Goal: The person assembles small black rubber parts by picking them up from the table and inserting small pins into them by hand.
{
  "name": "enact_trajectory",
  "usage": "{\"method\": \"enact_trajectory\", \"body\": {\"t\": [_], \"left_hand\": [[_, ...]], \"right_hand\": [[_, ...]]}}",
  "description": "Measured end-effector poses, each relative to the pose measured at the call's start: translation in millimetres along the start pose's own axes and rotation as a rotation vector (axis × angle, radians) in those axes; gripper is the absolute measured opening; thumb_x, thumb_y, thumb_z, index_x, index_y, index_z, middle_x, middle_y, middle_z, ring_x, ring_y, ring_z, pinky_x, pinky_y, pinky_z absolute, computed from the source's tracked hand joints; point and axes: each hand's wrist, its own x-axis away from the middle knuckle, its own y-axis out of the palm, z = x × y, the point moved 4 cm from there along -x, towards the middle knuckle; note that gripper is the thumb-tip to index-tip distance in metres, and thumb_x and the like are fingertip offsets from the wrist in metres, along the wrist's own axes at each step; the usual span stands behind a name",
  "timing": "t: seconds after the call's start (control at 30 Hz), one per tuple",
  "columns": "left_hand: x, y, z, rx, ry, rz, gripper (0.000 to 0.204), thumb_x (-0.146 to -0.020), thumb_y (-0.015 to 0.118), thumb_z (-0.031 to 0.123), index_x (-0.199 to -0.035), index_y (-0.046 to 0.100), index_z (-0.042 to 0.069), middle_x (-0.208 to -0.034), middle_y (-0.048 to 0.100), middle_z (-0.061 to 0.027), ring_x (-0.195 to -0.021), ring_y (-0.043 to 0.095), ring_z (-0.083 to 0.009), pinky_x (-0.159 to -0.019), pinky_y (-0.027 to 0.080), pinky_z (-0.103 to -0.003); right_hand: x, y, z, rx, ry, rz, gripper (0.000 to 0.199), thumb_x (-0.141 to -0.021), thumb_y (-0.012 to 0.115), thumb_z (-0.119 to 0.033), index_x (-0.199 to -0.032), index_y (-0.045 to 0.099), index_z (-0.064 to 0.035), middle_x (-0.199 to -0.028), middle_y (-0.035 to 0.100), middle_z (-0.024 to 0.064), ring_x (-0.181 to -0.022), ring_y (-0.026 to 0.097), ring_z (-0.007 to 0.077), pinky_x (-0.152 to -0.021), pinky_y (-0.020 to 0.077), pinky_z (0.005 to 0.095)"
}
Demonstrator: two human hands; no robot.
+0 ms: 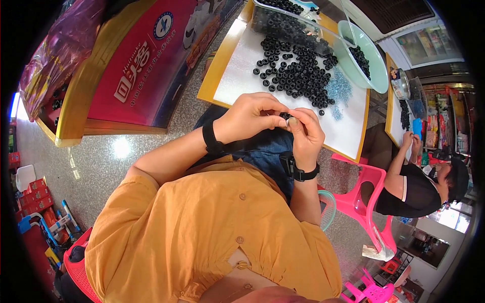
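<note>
I see left hand (252,117) and right hand (308,132) both pinching a black part (284,115) in their fingertips, by the table's (242,70) near edge. Black pile (303,76) and clear bits (339,91) lie beyond.

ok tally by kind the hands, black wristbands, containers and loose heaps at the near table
Left hand: 1
Right hand: 1
Black wristbands: 2
Clear box: 1
Pale green basin: 1
Heap of black rings: 1
Heap of clear bluish bits: 1
Total: 8
</note>
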Motion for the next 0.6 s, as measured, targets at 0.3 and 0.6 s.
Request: {"method": "enact_trajectory", "body": {"t": [0.3,0.6], "left_hand": [[2,4,1,0.201,-0.144,-0.042,0.018,-0.088,0.071,0.006,-0.103,0.069,-0.003,-0.094,0.065,-0.0082,-0.072,0.065,-0.0113,-0.063,0.053,-0.023],[4,2,15,-0.186,0.199,0.032,0.025,-0.078,0.077,0.01,-0.102,0.072,0.004,-0.09,0.067,-0.0094,-0.081,0.066,-0.0252,-0.068,0.053,-0.032]], "right_hand": [[0,1,-8,0.121,-0.167,0.02,0.014,-0.089,0.068,-0.001,-0.103,0.069,0.0005,-0.1,0.062,0.0069,-0.077,0.059,0.0118,-0.067,0.0477,0.0219],[2,-1,22,-0.593,0.25,-0.074,0.02,-0.092,0.066,-0.007,-0.109,0.065,0.0043,-0.101,0.062,0.009,-0.078,0.062,0.0154,-0.069,0.0521,0.0272]]}}
